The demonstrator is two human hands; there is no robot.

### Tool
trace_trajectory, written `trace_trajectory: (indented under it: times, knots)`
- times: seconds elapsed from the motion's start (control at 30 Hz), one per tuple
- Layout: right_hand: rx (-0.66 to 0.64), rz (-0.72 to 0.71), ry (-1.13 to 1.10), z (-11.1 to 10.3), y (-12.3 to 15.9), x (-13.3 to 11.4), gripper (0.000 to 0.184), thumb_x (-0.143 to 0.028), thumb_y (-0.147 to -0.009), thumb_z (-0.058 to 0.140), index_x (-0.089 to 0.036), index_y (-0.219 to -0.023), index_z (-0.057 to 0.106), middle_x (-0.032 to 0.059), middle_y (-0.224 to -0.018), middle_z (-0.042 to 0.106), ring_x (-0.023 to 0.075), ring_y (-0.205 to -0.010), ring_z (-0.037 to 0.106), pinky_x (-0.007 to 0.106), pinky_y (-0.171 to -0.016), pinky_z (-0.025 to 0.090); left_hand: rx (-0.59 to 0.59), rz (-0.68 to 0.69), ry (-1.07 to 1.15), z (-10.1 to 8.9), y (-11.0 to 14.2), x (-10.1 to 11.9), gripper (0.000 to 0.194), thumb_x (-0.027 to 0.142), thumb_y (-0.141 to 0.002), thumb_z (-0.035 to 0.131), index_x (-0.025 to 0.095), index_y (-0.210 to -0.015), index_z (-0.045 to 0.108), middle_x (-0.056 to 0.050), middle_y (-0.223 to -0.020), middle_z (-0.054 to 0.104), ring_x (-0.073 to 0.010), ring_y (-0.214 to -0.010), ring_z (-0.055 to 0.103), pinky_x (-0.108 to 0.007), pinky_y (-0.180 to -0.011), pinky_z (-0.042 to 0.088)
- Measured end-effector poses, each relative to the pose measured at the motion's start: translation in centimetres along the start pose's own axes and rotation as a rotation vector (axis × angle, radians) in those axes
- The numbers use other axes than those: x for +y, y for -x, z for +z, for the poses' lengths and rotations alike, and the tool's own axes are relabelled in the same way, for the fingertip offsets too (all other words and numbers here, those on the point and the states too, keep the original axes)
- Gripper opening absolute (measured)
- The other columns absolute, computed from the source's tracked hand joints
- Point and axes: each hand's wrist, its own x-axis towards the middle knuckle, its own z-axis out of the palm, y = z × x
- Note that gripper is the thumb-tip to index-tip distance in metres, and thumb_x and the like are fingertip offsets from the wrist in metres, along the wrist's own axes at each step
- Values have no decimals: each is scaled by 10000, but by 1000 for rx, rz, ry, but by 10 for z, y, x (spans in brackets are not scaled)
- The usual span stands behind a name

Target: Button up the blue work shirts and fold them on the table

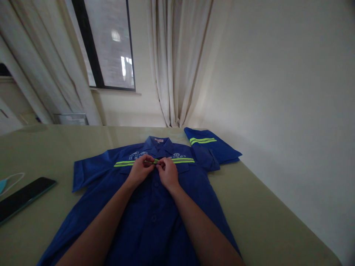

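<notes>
A blue short-sleeved work shirt lies spread face up, its collar pointing away from me. A yellow-green reflective stripe crosses its chest, with white lettering above. My left hand and my right hand meet at the front placket, level with the stripe. Both pinch the shirt's front edges there, thumbs and fingertips close together. The fingers hide whatever button lies between them. Further down the placket, buttons show on the cloth.
Under the shirt is a pale green table. A folded blue garment with reflective stripes lies by the right sleeve, near the wall. At the left are a black phone and part of a face mask. Curtains hang behind.
</notes>
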Motion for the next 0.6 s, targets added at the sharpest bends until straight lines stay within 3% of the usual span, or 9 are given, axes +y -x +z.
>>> trace_trajectory:
  times: [0.17,0.27,0.4,0.5,0.6]
  knots:
    - [39,21,-78,3,-3,6,81,-146,-822,704,-219,-851,685,1,-919,634,154,-814,603,270,-753,456,-41,54,-176,4,4,5,133,259,-763,642,194,-877,624,-13,-823,706,-184,-727,699,-301,-689,554]
    - [27,135,-65,4,-8,11,53,-196,-825,706,-221,-872,707,2,-888,668,158,-790,610,274,-732,456,-67,130,-463,8,11,14,162,196,-842,574,206,-979,660,-33,-939,715,-191,-814,699,-314,-775,542]
    - [-98,223,-125,0,-19,16,97,-252,-868,654,-205,-862,739,-13,-724,677,155,-674,617,257,-645,452,-58,253,-902,12,23,27,241,240,-962,511,249,-1141,674,-55,-1086,691,-222,-940,686,-314,-801,515]
    - [-138,202,-145,-5,-21,16,204,-242,-913,573,-185,-817,744,-9,-642,652,159,-623,619,257,-626,464,-62,276,-1033,13,25,30,245,298,-1008,479,268,-1152,676,-45,-1077,693,-229,-982,681,-308,-819,508]
    - [-66,92,-100,-8,-15,12,178,-206,-905,577,-185,-916,753,40,-870,723,179,-825,664,277,-783,499,-55,215,-1097,13,23,29,311,315,-1042,393,241,-1104,689,-63,-1071,708,-233,-974,683,-320,-842,512]
